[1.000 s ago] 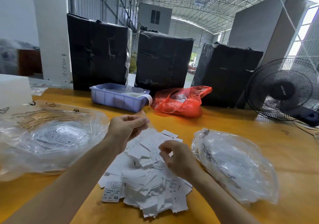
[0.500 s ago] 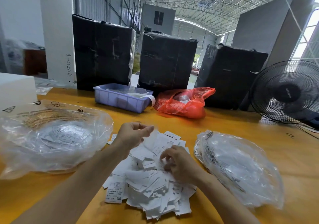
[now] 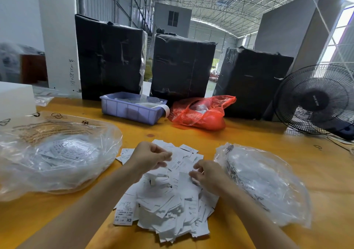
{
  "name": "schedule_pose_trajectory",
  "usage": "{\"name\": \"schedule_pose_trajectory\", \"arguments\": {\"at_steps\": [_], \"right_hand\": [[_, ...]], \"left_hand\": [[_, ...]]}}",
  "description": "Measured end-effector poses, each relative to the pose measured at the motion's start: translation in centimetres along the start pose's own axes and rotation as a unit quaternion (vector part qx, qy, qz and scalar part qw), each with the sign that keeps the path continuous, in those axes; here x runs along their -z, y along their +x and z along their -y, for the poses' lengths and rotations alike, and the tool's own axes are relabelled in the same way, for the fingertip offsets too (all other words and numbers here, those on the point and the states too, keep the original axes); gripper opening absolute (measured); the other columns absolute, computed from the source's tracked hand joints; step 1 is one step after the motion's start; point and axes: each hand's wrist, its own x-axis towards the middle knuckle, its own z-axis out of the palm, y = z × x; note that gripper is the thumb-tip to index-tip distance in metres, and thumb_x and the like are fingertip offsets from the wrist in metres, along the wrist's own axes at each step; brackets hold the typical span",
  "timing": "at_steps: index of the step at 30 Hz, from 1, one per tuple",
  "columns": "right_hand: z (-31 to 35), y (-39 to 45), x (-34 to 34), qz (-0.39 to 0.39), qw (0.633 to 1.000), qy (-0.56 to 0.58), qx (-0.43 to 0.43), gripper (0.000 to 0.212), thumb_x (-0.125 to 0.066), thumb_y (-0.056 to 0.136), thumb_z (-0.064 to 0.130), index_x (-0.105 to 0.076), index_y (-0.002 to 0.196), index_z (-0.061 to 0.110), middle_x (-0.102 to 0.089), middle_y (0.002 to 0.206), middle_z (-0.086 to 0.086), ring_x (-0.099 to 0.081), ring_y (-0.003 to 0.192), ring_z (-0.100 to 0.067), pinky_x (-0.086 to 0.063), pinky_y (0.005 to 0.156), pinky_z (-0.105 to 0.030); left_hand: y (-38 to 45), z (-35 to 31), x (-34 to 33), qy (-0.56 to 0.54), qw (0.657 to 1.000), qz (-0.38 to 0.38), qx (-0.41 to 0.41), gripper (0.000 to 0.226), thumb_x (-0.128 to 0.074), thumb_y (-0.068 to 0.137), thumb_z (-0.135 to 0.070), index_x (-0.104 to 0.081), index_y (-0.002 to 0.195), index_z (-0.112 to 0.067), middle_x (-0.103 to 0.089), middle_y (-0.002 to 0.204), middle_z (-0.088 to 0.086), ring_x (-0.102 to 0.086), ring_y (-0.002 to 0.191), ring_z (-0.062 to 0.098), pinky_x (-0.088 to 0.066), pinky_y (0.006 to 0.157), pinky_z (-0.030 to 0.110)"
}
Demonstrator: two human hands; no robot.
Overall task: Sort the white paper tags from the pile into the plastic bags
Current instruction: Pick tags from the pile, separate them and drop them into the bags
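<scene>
I'm hovering my left hand [image 3: 151, 157] with curled fingers, grip unclear, while my right hand [image 3: 206, 173] is pinching in the tags [image 3: 168, 210], so I'm reading each size before picking a bag [image 3: 268, 187].

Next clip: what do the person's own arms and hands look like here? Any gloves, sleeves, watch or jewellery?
Both forearms come into view bare, with no sleeve showing anywhere along them. The left hand and the right hand wear no gloves. No watch, bracelet or wristband shows at either wrist, and no ring can be made out on the visible fingers. No tape, markings or cables on either arm.
</scene>
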Motion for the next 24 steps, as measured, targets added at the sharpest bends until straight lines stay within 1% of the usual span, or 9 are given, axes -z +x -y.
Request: {"name": "schedule_pose_trajectory", "arguments": {"at_steps": [2,4,7,10,14,16,19,22,24], "right_hand": [[0.1,0.0,0.2,-0.038,0.999,0.013,0.027,0.028,-0.057,0.094,0.017,-0.061,0.105,-0.008,-0.065,0.106,-0.023,-0.06,0.085,-0.029,-0.048,0.078,-0.037],[0.2,-0.3,0.8,-0.02,0.996,0.037,0.073,0.021,-0.063,0.089,0.013,-0.064,0.105,-0.001,-0.065,0.105,-0.014,-0.058,0.091,-0.025,-0.049,0.08,-0.03],[0.5,-0.8,1.9,0.135,0.979,0.027,0.154,0.049,-0.077,0.077,0.017,-0.059,0.122,0.02,-0.052,0.124,0.008,-0.047,0.114,-0.008,-0.037,0.089,-0.011],[0.6,-1.3,2.5,0.236,0.957,-0.028,0.166,0.068,-0.077,0.076,0.026,-0.046,0.136,0.029,-0.04,0.143,0.016,-0.036,0.129,-0.002,-0.029,0.106,-0.018],[0.6,-1.3,1.9,0.179,0.967,-0.009,0.179,0.03,-0.064,0.086,0.023,-0.066,0.117,0.02,-0.057,0.132,0.01,-0.051,0.12,-0.001,-0.038,0.101,-0.02],[0.6,-1.0,1.7,0.113,0.978,0.027,0.173,0.019,-0.058,0.091,0.017,-0.072,0.103,0.01,-0.07,0.108,0.003,-0.062,0.094,-0.002,-0.047,0.084,-0.019],[-0.1,-0.4,2.0,0.01,0.984,0.164,0.064,0.023,-0.055,0.093,0.012,-0.07,0.078,0.004,-0.062,0.068,0.001,-0.051,0.06,-0.009,-0.041,0.058,-0.024],[-0.5,-0.2,2.8,0.009,0.921,0.385,-0.048,0.016,-0.055,0.094,0.011,-0.068,0.084,0.007,-0.07,0.086,-0.012,-0.067,0.079,-0.022,-0.055,0.07,-0.029],[-0.3,-0.4,3.2,0.044,0.889,0.451,-0.071,0.013,-0.056,0.093,0.008,-0.067,0.092,0.002,-0.071,0.096,-0.021,-0.07,0.086,-0.029,-0.058,0.071,-0.031]], "left_hand": [[0.0,0.0,-0.1,0.003,1.0,0.004,0.001,0.01,-0.071,0.083,-0.015,-0.067,0.077,-0.008,-0.073,0.077,0.002,-0.065,0.058,0.007,-0.048,0.058,0.019],[0.0,0.0,-0.2,0.001,1.0,0.005,0.003,0.01,-0.071,0.083,-0.014,-0.066,0.077,-0.008,-0.073,0.077,0.003,-0.064,0.057,0.006,-0.048,0.059,0.02],[0.1,0.0,-0.2,0.0,1.0,0.005,0.004,0.011,-0.071,0.083,-0.015,-0.066,0.076,-0.009,-0.073,0.075,0.001,-0.064,0.055,0.005,-0.047,0.059,0.019],[0.1,0.0,-0.1,-0.002,1.0,0.01,0.002,0.01,-0.071,0.084,-0.015,-0.067,0.076,-0.009,-0.073,0.071,-0.002,-0.065,0.056,0.006,-0.048,0.059,0.019],[0.0,-0.1,-0.2,-0.003,1.0,0.016,0.005,0.01,-0.07,0.084,-0.013,-0.067,0.077,-0.007,-0.074,0.071,0.0,-0.065,0.056,0.008,-0.05,0.057,0.018],[-0.1,-0.1,-0.2,-0.008,1.0,0.017,0.006,0.01,-0.07,0.084,-0.013,-0.067,0.078,-0.006,-0.074,0.072,0.002,-0.066,0.056,0.008,-0.05,0.057,0.018],[-0.1,-0.1,-0.2,-0.013,1.0,0.02,0.007,0.009,-0.07,0.084,-0.013,-0.066,0.078,-0.007,-0.074,0.073,0.003,-0.067,0.057,0.009,-0.051,0.056,0.018],[-0.1,-0.2,-0.2,-0.014,0.999,0.028,0.011,0.009,-0.07,0.085,-0.014,-0.067,0.081,-0.007,-0.075,0.075,0.003,-0.068,0.06,0.01,-0.05,0.054,0.017],[-0.2,-0.2,-0.4,-0.019,0.999,0.039,0.015,0.009,-0.07,0.084,-0.013,-0.067,0.081,-0.006,-0.075,0.076,0.004,-0.069,0.06,0.01,-0.052,0.055,0.017]]}}
